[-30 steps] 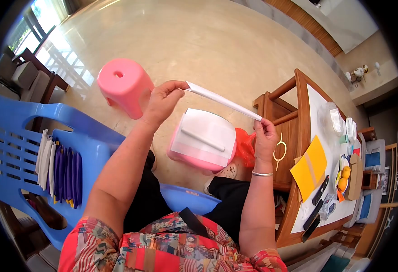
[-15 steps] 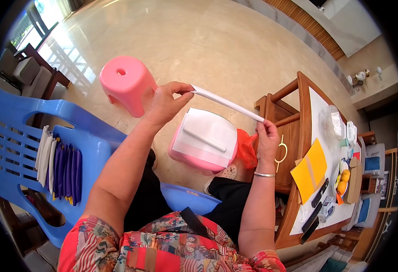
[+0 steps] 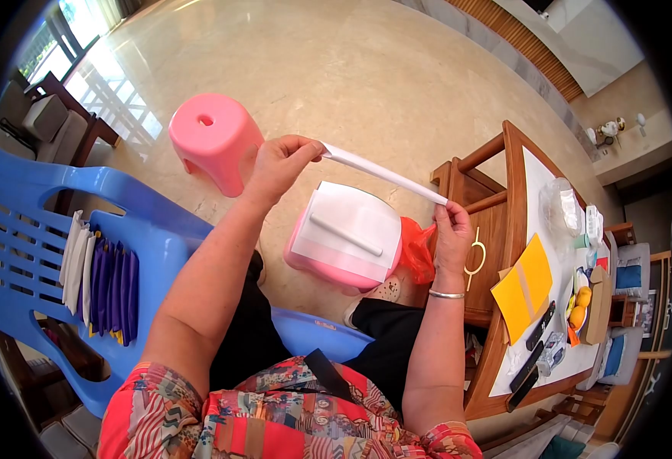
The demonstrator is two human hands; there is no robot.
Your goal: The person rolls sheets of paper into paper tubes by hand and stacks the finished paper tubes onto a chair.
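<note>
A long narrow strip of white material, folded or rolled (image 3: 386, 174), stretches between my two hands in mid-air. My left hand (image 3: 284, 164) pinches its left end between thumb and fingers. At the lower right end, my right hand (image 3: 452, 236) grips it, with a silver bangle on that wrist. Below the strip stands a pink stool with a white sheet (image 3: 351, 213) spread over its top. A thin pale rod (image 3: 345, 235) lies slantwise across the sheet.
Another pink stool (image 3: 210, 126) stands ahead on the left. Purple and white folded pieces (image 3: 110, 287) lie on the blue chair (image 3: 133, 210). A red plastic bag (image 3: 417, 249) is beside the sheeted stool. The wooden table (image 3: 513, 199) at right bears a yellow envelope (image 3: 526, 287) and fruit (image 3: 579, 307).
My left hand has shifted very slightly up and left, and the strip looks a little wider near that end. My right hand stays in place.
</note>
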